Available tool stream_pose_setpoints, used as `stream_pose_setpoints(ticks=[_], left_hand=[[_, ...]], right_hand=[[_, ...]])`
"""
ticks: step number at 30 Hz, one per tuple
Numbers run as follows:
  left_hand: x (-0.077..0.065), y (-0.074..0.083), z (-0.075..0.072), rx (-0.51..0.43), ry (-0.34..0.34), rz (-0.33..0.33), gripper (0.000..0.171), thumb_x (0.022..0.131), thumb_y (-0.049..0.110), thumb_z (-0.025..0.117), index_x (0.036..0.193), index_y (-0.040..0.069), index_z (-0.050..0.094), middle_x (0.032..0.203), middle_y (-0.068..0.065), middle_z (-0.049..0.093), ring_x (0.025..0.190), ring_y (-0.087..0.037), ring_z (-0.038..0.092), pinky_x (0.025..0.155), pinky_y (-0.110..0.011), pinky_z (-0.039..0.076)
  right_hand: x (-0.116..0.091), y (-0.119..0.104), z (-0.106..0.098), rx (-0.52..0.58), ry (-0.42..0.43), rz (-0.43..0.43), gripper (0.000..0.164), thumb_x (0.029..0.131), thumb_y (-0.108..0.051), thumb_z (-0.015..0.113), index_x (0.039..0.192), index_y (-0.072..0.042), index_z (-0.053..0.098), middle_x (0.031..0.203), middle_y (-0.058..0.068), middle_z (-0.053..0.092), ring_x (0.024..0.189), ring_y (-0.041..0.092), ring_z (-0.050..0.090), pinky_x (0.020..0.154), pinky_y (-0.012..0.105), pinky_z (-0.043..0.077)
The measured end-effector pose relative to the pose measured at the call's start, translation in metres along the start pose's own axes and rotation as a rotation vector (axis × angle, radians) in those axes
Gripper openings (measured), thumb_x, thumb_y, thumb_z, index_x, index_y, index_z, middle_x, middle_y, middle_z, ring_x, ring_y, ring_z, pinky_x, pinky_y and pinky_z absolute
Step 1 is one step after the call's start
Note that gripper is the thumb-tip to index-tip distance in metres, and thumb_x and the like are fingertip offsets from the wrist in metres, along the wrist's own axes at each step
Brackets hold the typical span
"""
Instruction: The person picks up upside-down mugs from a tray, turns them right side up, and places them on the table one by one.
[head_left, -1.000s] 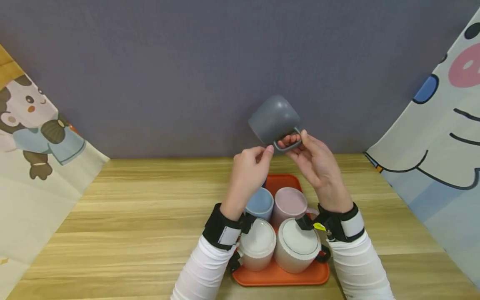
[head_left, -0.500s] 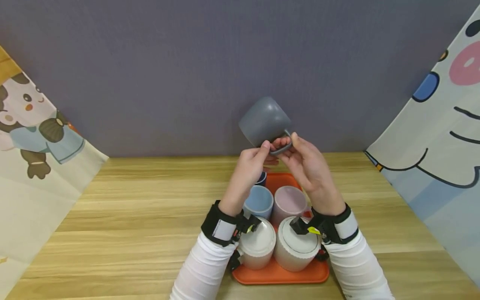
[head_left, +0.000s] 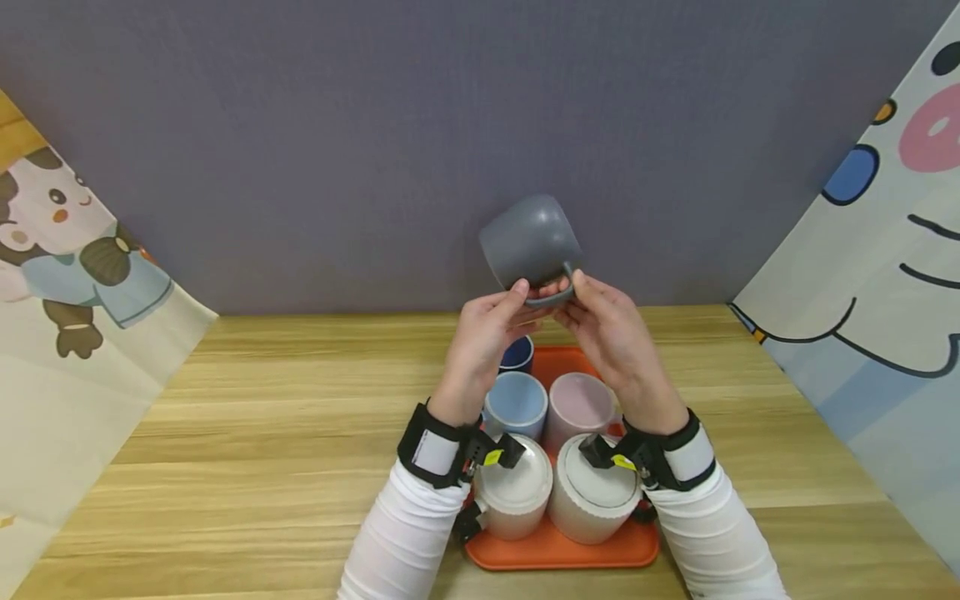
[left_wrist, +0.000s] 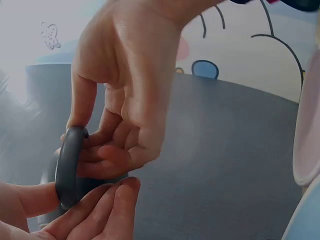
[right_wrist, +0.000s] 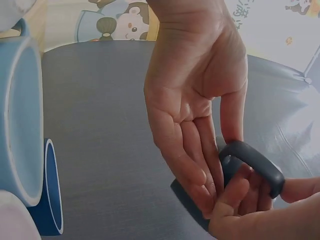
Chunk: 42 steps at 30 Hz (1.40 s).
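Note:
A dark grey mug is held up tilted, its base pointing up and away, above the far end of an orange tray. My right hand grips its handle, thumb on one end and fingers through the loop. My left hand pinches the handle's other end, near the rim, its thumb on top and fingers beneath. The mug's opening is hidden in the head view. In the left wrist view, the right hand reaches in from the top and the left hand from the lower left.
On the orange tray stand a navy cup, a light blue cup, a pink mug and two off-white mugs with closed pale tops. A grey wall rises behind the wooden table.
The grey mug has shifted slightly left and turned a little. My left thumb and fingers have closed on the handle from the left, and both hands have drawn nearer each other.

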<state>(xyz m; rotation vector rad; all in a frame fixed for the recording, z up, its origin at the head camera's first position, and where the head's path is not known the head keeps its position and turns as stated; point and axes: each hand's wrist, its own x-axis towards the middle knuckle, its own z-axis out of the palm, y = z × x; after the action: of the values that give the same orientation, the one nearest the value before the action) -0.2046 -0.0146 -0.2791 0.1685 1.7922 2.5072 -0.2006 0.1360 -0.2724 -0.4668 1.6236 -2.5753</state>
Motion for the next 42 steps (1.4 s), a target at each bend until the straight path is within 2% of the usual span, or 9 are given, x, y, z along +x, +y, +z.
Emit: stream_pose_setpoints(ticks=[5, 9, 13, 16, 19, 21, 27, 35, 42], left_hand=[[0.0, 0.001, 0.0, -0.118, 0.014, -0.006, 0.035, 0.097, 0.015, 0.055, 0.112, -0.016, 0.06, 0.075, 0.003, 0.068, 0.075, -0.009, 0.066, 0.081, -0.028, 0.054], [0.0, 0.001, -0.001, -0.213, 0.014, -0.013, 0.034, 0.096, 0.012, 0.055, 0.115, -0.016, 0.06, 0.078, 0.002, 0.069, 0.075, -0.009, 0.067, 0.079, -0.025, 0.053], [0.001, -0.001, -0.002, -0.283, 0.005, -0.01, 0.032, 0.096, 0.012, 0.054, 0.114, -0.014, 0.061, 0.082, 0.0, 0.071, 0.079, -0.012, 0.066, 0.081, -0.025, 0.052], [0.002, -0.001, -0.001, -0.356, 0.006, -0.011, 0.022, 0.097, 0.01, 0.053, 0.102, -0.005, 0.068, 0.082, 0.0, 0.071, 0.08, -0.012, 0.065, 0.083, -0.025, 0.05], [0.002, 0.0, -0.001, -0.423, 0.012, -0.013, 0.022, 0.097, 0.008, 0.052, 0.085, 0.006, 0.071, 0.08, -0.001, 0.07, 0.079, -0.012, 0.064, 0.083, -0.026, 0.048], [0.003, 0.0, -0.001, -0.448, 0.012, -0.007, 0.025, 0.097, 0.007, 0.052, 0.08, 0.009, 0.07, 0.08, -0.001, 0.07, 0.078, -0.012, 0.064, 0.083, -0.026, 0.048], [0.002, 0.001, -0.002, -0.492, 0.009, 0.031, 0.029, 0.096, 0.005, 0.052, 0.075, 0.007, 0.072, 0.079, -0.003, 0.07, 0.077, -0.012, 0.065, 0.08, -0.025, 0.05], [0.001, 0.002, -0.001, -0.577, -0.045, 0.065, 0.025, 0.097, 0.004, 0.049, 0.081, 0.005, 0.069, 0.083, -0.005, 0.067, 0.085, -0.016, 0.065, 0.092, -0.03, 0.049], [0.0, 0.001, 0.002, -0.595, -0.053, 0.115, 0.031, 0.098, 0.002, 0.046, 0.077, 0.006, 0.069, 0.081, -0.005, 0.065, 0.081, -0.016, 0.064, 0.085, -0.027, 0.051]], right_hand=[[0.0, 0.001, -0.001, -0.103, 0.027, 0.023, 0.029, 0.1, -0.028, 0.044, 0.083, -0.019, 0.065, 0.088, -0.007, 0.062, 0.087, 0.013, 0.047, 0.079, 0.025, 0.031], [0.001, 0.001, -0.001, -0.151, 0.025, 0.049, 0.029, 0.1, -0.032, 0.044, 0.08, -0.022, 0.064, 0.087, -0.01, 0.061, 0.092, 0.012, 0.048, 0.074, 0.028, 0.023], [0.002, 0.003, -0.001, -0.164, 0.011, 0.088, 0.029, 0.101, -0.033, 0.042, 0.081, -0.023, 0.061, 0.088, -0.009, 0.054, 0.094, 0.012, 0.045, 0.073, 0.028, 0.022], [0.003, 0.004, -0.001, -0.131, 0.006, 0.117, 0.029, 0.101, -0.033, 0.04, 0.083, -0.023, 0.061, 0.088, -0.007, 0.052, 0.09, 0.011, 0.043, 0.074, 0.027, 0.024], [0.004, 0.005, 0.0, -0.084, 0.005, 0.146, 0.029, 0.101, -0.032, 0.039, 0.084, -0.023, 0.061, 0.087, -0.007, 0.052, 0.088, 0.01, 0.043, 0.073, 0.024, 0.026], [0.004, 0.006, 0.0, -0.068, 0.006, 0.162, 0.029, 0.101, -0.032, 0.039, 0.085, -0.023, 0.061, 0.087, -0.007, 0.052, 0.088, 0.01, 0.043, 0.073, 0.024, 0.027], [0.005, 0.008, 0.0, -0.055, 0.003, 0.198, 0.03, 0.101, -0.033, 0.038, 0.085, -0.023, 0.062, 0.088, -0.006, 0.048, 0.088, 0.01, 0.039, 0.072, 0.023, 0.026], [0.005, 0.012, -0.001, -0.036, -0.06, 0.249, 0.031, 0.101, -0.034, 0.035, 0.09, -0.021, 0.061, 0.089, -0.004, 0.046, 0.086, 0.01, 0.039, 0.072, 0.022, 0.027], [0.007, 0.015, -0.001, -0.003, -0.109, 0.297, 0.032, 0.102, -0.033, 0.033, 0.093, -0.016, 0.059, 0.09, -0.001, 0.047, 0.086, 0.012, 0.04, 0.071, 0.022, 0.029]])
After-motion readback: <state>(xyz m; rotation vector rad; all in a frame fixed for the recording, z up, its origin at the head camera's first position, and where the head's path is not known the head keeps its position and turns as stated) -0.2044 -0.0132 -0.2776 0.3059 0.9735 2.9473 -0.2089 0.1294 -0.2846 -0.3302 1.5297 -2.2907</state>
